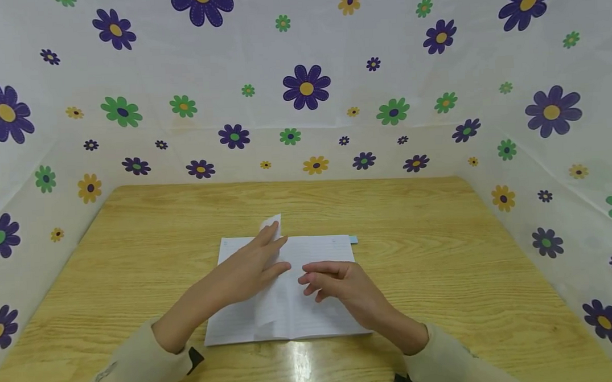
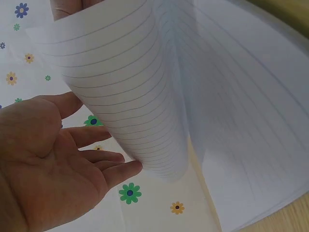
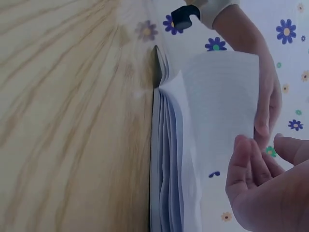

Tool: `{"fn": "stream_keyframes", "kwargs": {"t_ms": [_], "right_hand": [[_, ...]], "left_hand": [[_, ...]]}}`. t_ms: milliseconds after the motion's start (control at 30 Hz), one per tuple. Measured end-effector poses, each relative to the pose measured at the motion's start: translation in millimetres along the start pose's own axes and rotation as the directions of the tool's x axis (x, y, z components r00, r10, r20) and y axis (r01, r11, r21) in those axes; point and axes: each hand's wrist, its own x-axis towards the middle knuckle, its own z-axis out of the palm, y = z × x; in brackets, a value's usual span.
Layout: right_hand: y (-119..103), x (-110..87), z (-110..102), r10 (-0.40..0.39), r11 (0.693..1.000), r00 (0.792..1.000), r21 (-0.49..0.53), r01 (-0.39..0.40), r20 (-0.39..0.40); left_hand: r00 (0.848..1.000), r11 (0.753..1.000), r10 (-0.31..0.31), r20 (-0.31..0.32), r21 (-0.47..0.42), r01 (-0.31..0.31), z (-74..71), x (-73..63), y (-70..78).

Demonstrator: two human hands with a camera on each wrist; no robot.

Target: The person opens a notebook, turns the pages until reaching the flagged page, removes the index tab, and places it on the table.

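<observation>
An open notebook [image 1: 319,321] with lined white pages lies on the wooden table, spread on both sides of its fold. One page [image 2: 120,77] stands raised near the fold and curves over to the left. My left hand [image 1: 245,270] reaches across the left half with fingers spread, and its fingertips touch the raised page's edge in the left wrist view. Over the right half hovers my right hand [image 1: 343,283], fingers loosely bent and holding nothing. In the right wrist view its fingertips [image 3: 243,140] overlap the lower corner of the raised page.
A pale blue tab [image 1: 354,239] sticks out at the notebook's upper right edge. The wooden table [image 1: 468,275] extends around the notebook. White cloth [image 1: 259,50] printed with flowers rises behind the table and along both sides.
</observation>
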Motion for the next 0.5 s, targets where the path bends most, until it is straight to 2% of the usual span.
{"fn": "stream_keyframes", "kwargs": {"t_ms": [100, 200, 300, 367, 500], "right_hand": [[0.5, -3.3, -7.4, -0.013, 0.995, 1.000, -0.096, 0.010, -0.027], [1.7, -6.6, -15.0, -0.022, 0.972, 0.999, -0.233, 0.014, -0.035], [3.4, -9.2, -22.0, -0.054, 0.910, 0.998, -0.412, 0.042, -0.019], [5.4, -10.9, -26.1, -0.081, 0.855, 0.997, -0.515, 0.067, -0.006], [10.0, -16.2, -31.5, -0.129, 0.759, 0.992, -0.644, 0.100, 0.003]], "left_hand": [[1.000, 1.000, -0.001, 0.003, 0.007, 0.001, 1.1, -4.8, -5.3], [1.000, 1.000, 0.004, -0.002, 0.010, -0.004, 1.6, -10.3, -9.3], [1.000, 1.000, 0.008, -0.010, 0.012, -0.008, 2.7, -16.1, -13.8], [1.000, 1.000, 0.008, -0.013, 0.019, -0.008, 3.5, -19.6, -16.2], [1.000, 1.000, -0.001, -0.010, 0.024, 0.002, 6.8, -25.4, -20.4]]}}
